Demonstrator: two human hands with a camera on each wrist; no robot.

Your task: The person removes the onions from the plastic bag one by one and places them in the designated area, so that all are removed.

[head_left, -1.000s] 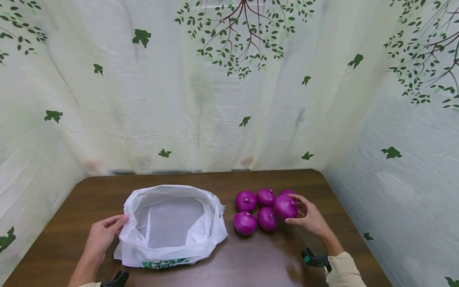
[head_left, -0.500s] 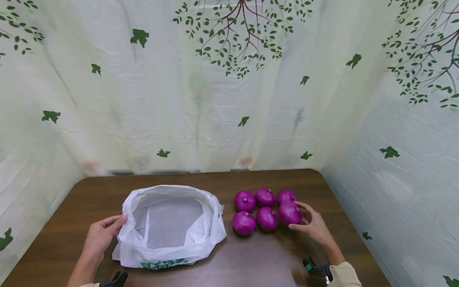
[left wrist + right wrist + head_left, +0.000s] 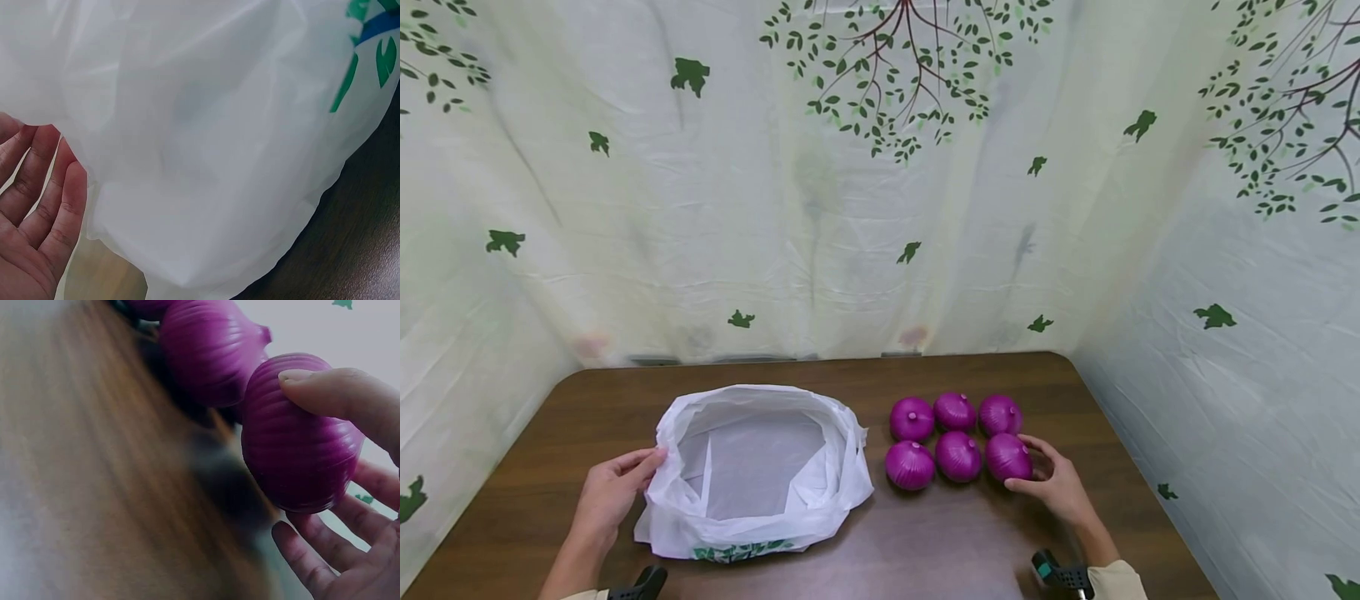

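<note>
My right hand (image 3: 1060, 485) grips a purple onion (image 3: 1008, 457) at the near right of a cluster, thumb on its near side and fingers behind it. In the right wrist view the thumb presses across this ribbed onion (image 3: 300, 450). Several more purple onions (image 3: 958, 457) sit beside it in two rows. On the left, a white plastic bag (image 3: 842, 492) with green print stands with its mouth spread wide. My left hand (image 3: 617, 492) pinches the bag's left rim between thumb and fingers; the left wrist view shows its fingers (image 3: 59, 212) against the plastic.
All of it stands on a brown wooden table (image 3: 925, 550) with rounded far corners. White curtains (image 3: 850, 208) with green leaf patterns enclose the back and sides. A dark band (image 3: 1060, 575) is on the right wrist, with another on the left.
My right hand has brought its onion toward me and slightly right, down to the front row's right end, uncovering the onion behind. The left hand stays on the bag's rim.
</note>
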